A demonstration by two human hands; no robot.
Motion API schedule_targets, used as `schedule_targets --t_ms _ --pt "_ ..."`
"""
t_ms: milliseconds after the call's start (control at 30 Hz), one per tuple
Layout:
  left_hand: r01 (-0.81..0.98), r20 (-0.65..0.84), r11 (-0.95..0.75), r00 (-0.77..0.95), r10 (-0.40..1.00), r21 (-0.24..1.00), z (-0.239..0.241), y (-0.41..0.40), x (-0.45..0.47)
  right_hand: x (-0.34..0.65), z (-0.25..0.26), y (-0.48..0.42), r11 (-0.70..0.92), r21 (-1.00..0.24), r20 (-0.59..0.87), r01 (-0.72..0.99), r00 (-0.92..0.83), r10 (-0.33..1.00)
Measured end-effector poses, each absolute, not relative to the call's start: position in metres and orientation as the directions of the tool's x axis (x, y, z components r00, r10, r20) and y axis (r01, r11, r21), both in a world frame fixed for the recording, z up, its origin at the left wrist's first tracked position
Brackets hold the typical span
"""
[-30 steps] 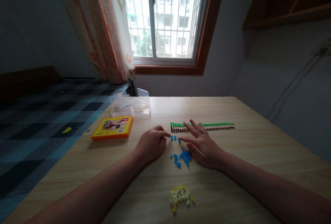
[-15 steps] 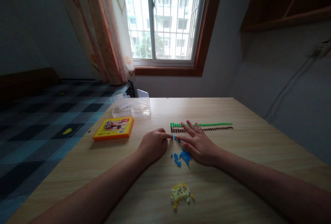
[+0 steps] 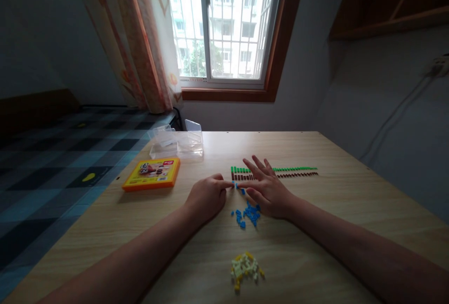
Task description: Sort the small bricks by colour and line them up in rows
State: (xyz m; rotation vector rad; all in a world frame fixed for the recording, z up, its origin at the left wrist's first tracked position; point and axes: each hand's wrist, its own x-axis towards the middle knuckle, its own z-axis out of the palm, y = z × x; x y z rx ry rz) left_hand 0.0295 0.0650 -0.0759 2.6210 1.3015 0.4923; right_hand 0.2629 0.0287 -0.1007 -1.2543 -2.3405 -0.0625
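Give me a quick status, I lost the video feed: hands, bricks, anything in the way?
Left hand and right hand fingertips meet at the short blue brick row. Loose blue pile beside right palm. Nothing between them.

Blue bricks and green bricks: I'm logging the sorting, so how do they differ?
The green bricks form a long straight row; the blue bricks mostly lie in a loose pile. Green sits farther from the person, blue nearer, beside the right hand. Both are tiny bricks on the table.
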Motion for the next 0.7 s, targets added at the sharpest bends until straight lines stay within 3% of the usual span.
schedule_targets --t_ms 700 --pt "0.766 0.196 -0.582 0.548 0.813 0.274 -0.0780 0.0638 0.0304 0.2612 -0.1008 0.0306 0.541 -0.198 0.467 0.818 -0.406 0.785"
